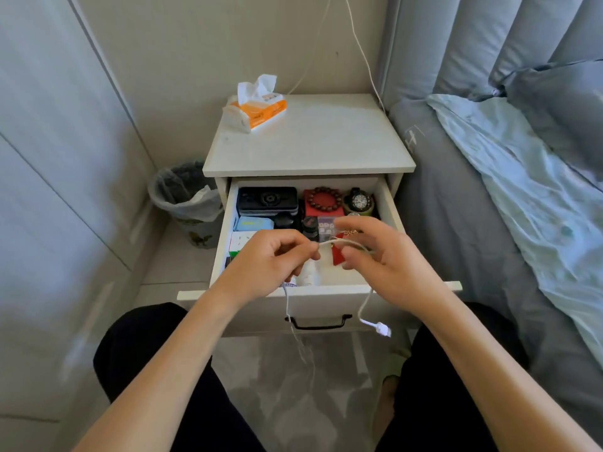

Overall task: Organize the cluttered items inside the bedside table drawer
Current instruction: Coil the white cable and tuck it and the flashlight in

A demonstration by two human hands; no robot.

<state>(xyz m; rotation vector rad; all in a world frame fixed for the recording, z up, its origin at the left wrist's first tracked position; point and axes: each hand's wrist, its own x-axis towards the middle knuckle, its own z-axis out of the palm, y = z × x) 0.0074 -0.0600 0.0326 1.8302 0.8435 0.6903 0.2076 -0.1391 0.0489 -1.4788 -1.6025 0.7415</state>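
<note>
Over the open drawer both hands grip a white cable — the left hand and the right hand each pinch it, its ends dangling. Best wound into even loops, then tucked in front. Beside the bed, the bedside table carries a tissue pack; a bin stands left.

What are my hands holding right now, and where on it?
Both hands hold a white cable along its middle: left hand and right hand pinch it, ends dangling, plug below.
</note>
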